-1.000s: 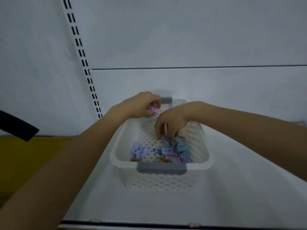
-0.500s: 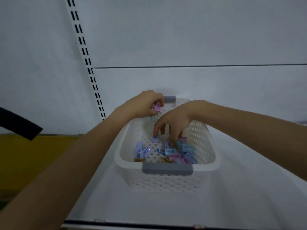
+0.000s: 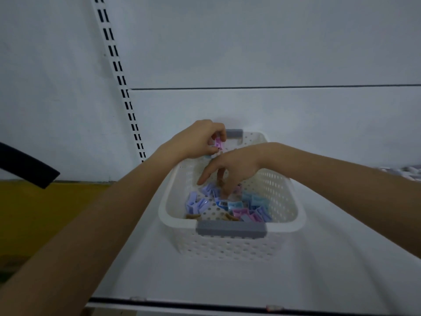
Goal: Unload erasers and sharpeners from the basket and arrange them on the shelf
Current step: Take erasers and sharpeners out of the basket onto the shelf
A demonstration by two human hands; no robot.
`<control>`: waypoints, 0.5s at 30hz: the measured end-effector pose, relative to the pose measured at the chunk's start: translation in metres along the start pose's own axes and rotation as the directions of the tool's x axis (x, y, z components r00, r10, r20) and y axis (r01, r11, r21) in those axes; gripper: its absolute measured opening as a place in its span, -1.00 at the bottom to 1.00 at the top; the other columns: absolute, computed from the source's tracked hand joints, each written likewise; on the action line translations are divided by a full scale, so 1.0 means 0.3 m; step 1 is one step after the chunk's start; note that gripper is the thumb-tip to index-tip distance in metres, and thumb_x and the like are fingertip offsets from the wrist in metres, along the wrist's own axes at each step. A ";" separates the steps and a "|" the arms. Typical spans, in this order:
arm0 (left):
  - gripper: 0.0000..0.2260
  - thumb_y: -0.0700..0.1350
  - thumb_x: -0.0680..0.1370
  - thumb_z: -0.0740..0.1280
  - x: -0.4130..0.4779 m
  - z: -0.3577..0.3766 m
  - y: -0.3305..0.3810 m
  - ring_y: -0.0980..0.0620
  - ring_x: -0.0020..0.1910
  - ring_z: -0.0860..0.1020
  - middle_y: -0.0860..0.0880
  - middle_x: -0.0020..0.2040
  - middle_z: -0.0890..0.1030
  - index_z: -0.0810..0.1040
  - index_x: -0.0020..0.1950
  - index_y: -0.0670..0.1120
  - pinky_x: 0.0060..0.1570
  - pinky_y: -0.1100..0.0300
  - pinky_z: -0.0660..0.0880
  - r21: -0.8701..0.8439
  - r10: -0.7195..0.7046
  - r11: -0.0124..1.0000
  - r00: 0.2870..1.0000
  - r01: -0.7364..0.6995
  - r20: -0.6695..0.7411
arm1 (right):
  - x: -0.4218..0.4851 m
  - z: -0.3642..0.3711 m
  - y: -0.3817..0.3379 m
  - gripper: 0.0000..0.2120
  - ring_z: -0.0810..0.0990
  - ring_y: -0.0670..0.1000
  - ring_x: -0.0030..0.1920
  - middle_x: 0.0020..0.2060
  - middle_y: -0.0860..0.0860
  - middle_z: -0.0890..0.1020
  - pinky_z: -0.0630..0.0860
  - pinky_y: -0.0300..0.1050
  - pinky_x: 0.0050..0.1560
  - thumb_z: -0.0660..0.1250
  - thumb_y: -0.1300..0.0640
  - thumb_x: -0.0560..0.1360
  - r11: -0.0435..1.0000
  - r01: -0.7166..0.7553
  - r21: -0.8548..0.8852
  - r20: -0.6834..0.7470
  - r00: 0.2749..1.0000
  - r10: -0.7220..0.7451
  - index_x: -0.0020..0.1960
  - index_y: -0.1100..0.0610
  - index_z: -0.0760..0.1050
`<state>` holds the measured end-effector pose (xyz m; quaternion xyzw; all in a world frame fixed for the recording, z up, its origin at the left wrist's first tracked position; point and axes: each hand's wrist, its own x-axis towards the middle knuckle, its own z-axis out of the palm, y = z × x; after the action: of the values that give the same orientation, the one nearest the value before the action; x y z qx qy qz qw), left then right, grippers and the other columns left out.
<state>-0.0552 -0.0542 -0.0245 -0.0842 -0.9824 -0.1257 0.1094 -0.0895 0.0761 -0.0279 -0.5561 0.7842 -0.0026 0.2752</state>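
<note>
Both hands at the basket, one sharpener lifted out

The left hand (image 3: 198, 140) pinches a pink sharpener (image 3: 218, 143) above the far left rim of the white basket (image 3: 164, 215), which stands on the white shelf (image 3: 205, 281). The right hand (image 3: 234, 165) reaches down inside, fingers spread, tips among the blue, lilac and pink sharpeners (image 3: 247, 206) on the basket floor; whether it grips one cannot be told.

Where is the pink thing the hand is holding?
In the head view, the pink piece is pinched in the left hand above the basket, at its far-left corner beside the far grey handle.
</note>
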 end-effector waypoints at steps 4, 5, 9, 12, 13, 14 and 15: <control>-0.81 -0.21 0.46 0.39 0.000 0.003 -0.003 -0.03 -0.08 0.55 -0.12 0.01 0.53 0.53 0.06 -0.13 -0.09 0.24 0.41 -0.025 -0.007 1.000 1.000 0.007 -0.025 | 0.011 0.012 -0.010 -0.51 0.45 -0.10 0.00 0.26 -0.05 0.42 0.37 -0.24 0.02 0.42 0.10 0.42 0.991 0.020 -0.133 0.005 1.000 -0.020 0.32 -0.04 0.38; -0.81 -0.22 0.46 0.38 0.000 0.003 -0.003 -0.03 -0.08 0.55 -0.12 0.01 0.53 0.53 0.06 -0.13 -0.10 0.25 0.41 -0.030 -0.008 1.000 1.000 0.008 -0.025 | 0.013 0.015 -0.012 -0.54 0.46 -0.07 -0.02 0.23 -0.02 0.43 0.41 -0.20 0.02 0.41 0.13 0.42 0.987 0.028 -0.160 -0.004 1.000 -0.029 0.29 0.00 0.40; -0.81 -0.22 0.46 0.38 -0.002 0.001 -0.002 -0.02 -0.10 0.54 -0.13 0.01 0.53 0.53 0.06 -0.13 -0.10 0.24 0.42 -0.033 -0.005 0.999 1.000 0.004 -0.022 | 0.013 0.018 -0.023 -0.62 0.46 0.01 -0.04 0.13 0.04 0.43 0.44 -0.12 -0.03 0.38 0.23 0.42 0.971 0.024 -0.240 -0.001 1.000 -0.024 0.21 0.08 0.41; -0.81 -0.22 0.46 0.38 -0.002 0.000 -0.002 0.00 -0.10 0.52 -0.13 0.01 0.53 0.53 0.06 -0.14 -0.09 0.25 0.41 -0.048 0.006 0.999 1.000 -0.007 -0.016 | 0.006 0.009 -0.022 -0.63 0.47 0.06 0.00 0.12 0.05 0.43 0.41 -0.17 -0.10 0.38 0.26 0.41 0.976 0.002 -0.218 -0.018 1.000 -0.006 0.18 0.11 0.41; -0.81 -0.22 0.46 0.38 -0.001 0.000 -0.003 0.01 -0.10 0.52 -0.12 0.01 0.52 0.53 0.06 -0.14 -0.09 0.25 0.41 -0.054 0.013 0.998 1.000 -0.014 -0.014 | 0.002 0.004 -0.022 -0.63 0.46 0.06 0.00 0.12 0.05 0.43 0.40 -0.20 -0.11 0.38 0.27 0.40 0.978 -0.002 -0.206 -0.031 1.000 -0.004 0.17 0.12 0.41; -0.80 -0.22 0.46 0.38 -0.001 -0.002 -0.004 0.00 -0.10 0.51 -0.12 0.02 0.52 0.53 0.07 -0.13 -0.09 0.24 0.42 -0.060 0.021 0.998 1.000 -0.022 -0.011 | -0.003 -0.002 -0.021 -0.64 0.45 0.04 -0.01 0.12 0.05 0.43 0.40 -0.24 -0.13 0.38 0.28 0.40 0.981 -0.003 -0.193 -0.044 0.999 -0.005 0.16 0.13 0.41; -0.80 -0.22 0.46 0.39 -0.001 -0.003 -0.006 0.00 -0.10 0.51 -0.11 0.01 0.52 0.53 0.07 -0.13 -0.08 0.23 0.43 -0.067 0.027 0.997 1.000 -0.028 -0.006 | -0.012 -0.006 -0.022 -0.64 0.44 0.02 -0.03 0.11 0.04 0.43 0.39 -0.29 -0.18 0.38 0.29 0.39 0.984 -0.004 -0.178 -0.058 0.998 -0.006 0.15 0.13 0.41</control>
<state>-0.0551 -0.0563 -0.0241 -0.1010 -0.9762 -0.1571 0.1106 -0.0835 0.0762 -0.0228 -0.5786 0.7886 0.0513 0.2015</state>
